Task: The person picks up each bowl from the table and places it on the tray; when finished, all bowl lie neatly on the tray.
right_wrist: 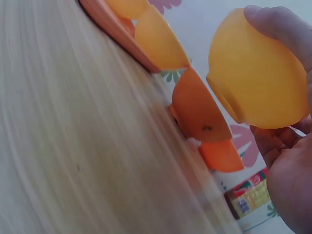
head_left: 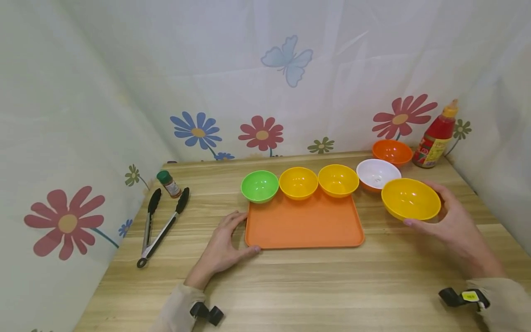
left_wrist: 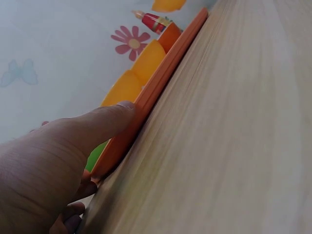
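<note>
My right hand [head_left: 456,226] grips a yellow bowl [head_left: 410,199] by its right side, thumb in front. In the right wrist view this bowl [right_wrist: 258,73] is raised above the table. My left hand [head_left: 221,244] holds the left front corner of an orange tray [head_left: 304,226]; its thumb [left_wrist: 112,119] lies against the tray's rim in the left wrist view. Along the tray's back edge stand a green bowl [head_left: 260,186] and two yellow bowls, one in the middle [head_left: 298,183] and one at right [head_left: 338,180]. Right of them is a bowl, white inside and orange outside [head_left: 378,174].
An orange bowl [head_left: 392,152] stands at the back, beside a red sauce bottle [head_left: 435,138] with a yellow cap. On the left lie black-tipped metal tongs [head_left: 163,230], near a small green-capped jar [head_left: 169,184]. A flowered curtain [head_left: 232,83] encloses the wooden table [head_left: 315,290].
</note>
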`<control>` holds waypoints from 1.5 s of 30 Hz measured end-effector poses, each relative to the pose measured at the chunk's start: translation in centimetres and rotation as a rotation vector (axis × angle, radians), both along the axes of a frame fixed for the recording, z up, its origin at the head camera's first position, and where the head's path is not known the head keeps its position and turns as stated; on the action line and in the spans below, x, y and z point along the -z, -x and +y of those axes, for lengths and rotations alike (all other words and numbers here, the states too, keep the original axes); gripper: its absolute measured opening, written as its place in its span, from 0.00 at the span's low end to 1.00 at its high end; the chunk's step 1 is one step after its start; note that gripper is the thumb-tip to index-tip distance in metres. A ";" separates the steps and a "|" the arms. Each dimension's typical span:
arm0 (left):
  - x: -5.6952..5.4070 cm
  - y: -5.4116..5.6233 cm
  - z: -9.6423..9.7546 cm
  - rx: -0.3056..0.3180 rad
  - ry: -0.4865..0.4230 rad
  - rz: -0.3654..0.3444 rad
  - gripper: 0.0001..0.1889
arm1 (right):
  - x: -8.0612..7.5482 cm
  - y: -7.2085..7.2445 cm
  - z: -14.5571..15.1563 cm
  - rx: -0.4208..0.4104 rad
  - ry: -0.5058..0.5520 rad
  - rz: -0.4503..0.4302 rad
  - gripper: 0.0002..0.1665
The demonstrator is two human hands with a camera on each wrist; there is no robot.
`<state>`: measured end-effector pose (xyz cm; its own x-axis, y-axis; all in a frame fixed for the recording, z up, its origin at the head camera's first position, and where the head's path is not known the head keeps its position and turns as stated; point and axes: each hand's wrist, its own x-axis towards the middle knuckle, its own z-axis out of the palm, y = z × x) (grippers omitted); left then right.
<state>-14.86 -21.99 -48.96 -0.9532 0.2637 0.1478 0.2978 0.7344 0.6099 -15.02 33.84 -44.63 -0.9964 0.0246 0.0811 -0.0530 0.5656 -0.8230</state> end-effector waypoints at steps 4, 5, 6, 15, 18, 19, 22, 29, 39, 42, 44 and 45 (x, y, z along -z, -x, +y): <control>0.0 0.1 0.0 0.007 -0.004 0.007 0.55 | -0.5 -0.2 -0.7 -0.014 0.030 0.006 0.68; 0.0 0.1 0.0 0.008 -0.005 0.007 0.55 | -0.5 -0.2 -0.8 -0.025 0.034 0.013 0.67; 0.0 0.2 0.0 0.009 -0.006 0.008 0.55 | -0.6 -0.2 -1.0 -0.034 0.041 0.018 0.67; 0.2 0.2 0.0 0.008 -0.010 0.005 0.55 | -0.6 0.1 -3.4 -0.147 0.132 0.092 0.63; 0.3 0.2 0.0 0.010 -0.012 -0.005 0.55 | -1.0 0.5 -4.6 -0.186 0.128 0.097 0.63; 0.2 0.2 0.0 0.010 -0.013 -0.008 0.56 | -1.2 0.7 -5.1 -0.200 0.130 0.095 0.63; 0.2 0.3 0.1 0.010 -0.012 -0.003 0.56 | -1.7 1.4 -6.5 -0.251 0.137 0.086 0.62; 0.2 0.2 -0.1 0.008 -0.006 0.004 0.55 | -2.4 3.1 -10.6 -0.351 0.203 0.073 0.64; 0.0 0.3 0.0 0.008 -0.003 -0.002 0.56 | -2.4 4.7 -16.0 -0.414 0.231 0.081 0.63; -0.1 0.2 0.0 0.005 -0.010 -0.006 0.56 | -2.5 4.9 -17.7 -0.438 0.243 0.073 0.65; -0.1 0.1 0.0 0.003 -0.014 -0.009 0.56 | -2.6 5.0 -18.9 -0.457 0.256 0.060 0.66; -0.1 0.1 0.0 0.002 -0.015 -0.012 0.56 | -2.6 5.0 -19.5 -0.466 0.267 0.053 0.66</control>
